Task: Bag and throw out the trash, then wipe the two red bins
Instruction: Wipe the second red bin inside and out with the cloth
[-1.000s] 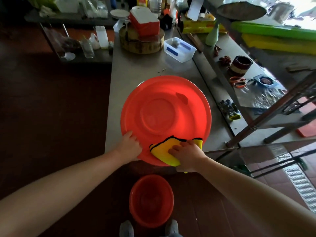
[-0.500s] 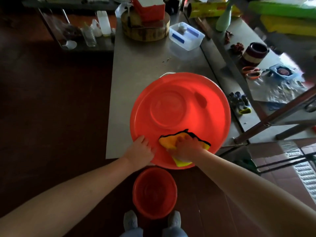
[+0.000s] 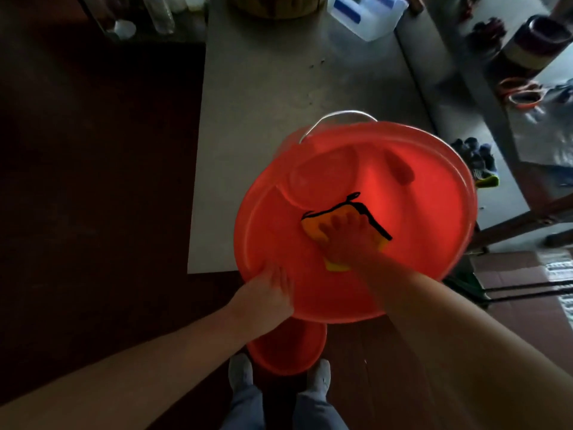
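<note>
A large red bin (image 3: 434,218) sits at the near end of the metal table (image 3: 263,88), its opening tipped toward me and its wire handle (image 3: 338,114) showing behind the far rim. Inside it, my right hand (image 3: 347,240) presses a yellow cloth with black edging (image 3: 313,226) flat against the bin's inner surface, fingers spread. At the bin's near left, my left hand (image 3: 266,296) grips the rim. A smaller red bin (image 3: 288,349) stands on the floor under the table edge, between my feet and partly hidden by the large bin.
A clear plastic box (image 3: 366,13) and a round wooden block (image 3: 276,7) stand at the table's far end. A lower shelf on the right holds a dark jar (image 3: 536,41), orange rings (image 3: 524,94) and dark clips (image 3: 477,156). Dark floor lies to the left.
My right hand has slid the cloth from the near rim deeper into the large bin. The bin has tipped toward me and my head has come closer. My left hand stays on the rim.
</note>
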Action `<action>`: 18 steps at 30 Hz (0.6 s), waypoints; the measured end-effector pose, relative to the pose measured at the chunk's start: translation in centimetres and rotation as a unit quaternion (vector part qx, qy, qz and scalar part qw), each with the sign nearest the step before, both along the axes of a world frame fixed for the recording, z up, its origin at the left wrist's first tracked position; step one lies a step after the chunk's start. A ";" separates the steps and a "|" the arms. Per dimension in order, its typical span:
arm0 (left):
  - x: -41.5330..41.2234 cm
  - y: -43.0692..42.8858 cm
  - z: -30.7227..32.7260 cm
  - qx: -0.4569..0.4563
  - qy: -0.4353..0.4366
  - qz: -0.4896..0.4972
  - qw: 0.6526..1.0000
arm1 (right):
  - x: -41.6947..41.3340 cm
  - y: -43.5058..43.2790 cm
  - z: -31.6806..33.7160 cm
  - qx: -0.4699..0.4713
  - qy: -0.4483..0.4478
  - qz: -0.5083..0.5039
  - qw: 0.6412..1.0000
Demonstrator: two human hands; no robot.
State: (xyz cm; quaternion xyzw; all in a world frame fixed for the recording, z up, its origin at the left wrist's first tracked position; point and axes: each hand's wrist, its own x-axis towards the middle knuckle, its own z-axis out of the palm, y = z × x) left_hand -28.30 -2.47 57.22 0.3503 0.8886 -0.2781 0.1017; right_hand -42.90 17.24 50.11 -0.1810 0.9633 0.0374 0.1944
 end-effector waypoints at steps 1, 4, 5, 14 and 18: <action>0.2 0.1 -0.4 0.004 0.005 -0.011 1.000 | -0.8 0.8 -0.1 0.035 0.013 0.009 0.999; -0.1 0.7 -0.3 0.008 -0.009 -0.044 0.999 | -2.7 1.8 0.2 0.137 0.028 0.045 0.989; -0.3 0.8 -0.2 0.010 -0.004 -0.049 0.999 | -2.9 1.7 0.1 0.143 0.029 0.044 0.988; -1.5 0.5 1.8 0.009 -0.012 -0.101 0.995 | 2.1 -3.0 -0.4 -0.010 -0.102 -0.040 0.994; -1.3 0.2 2.1 0.003 -0.014 -0.097 0.995 | 2.9 -3.0 -0.6 0.016 -0.135 -0.010 0.991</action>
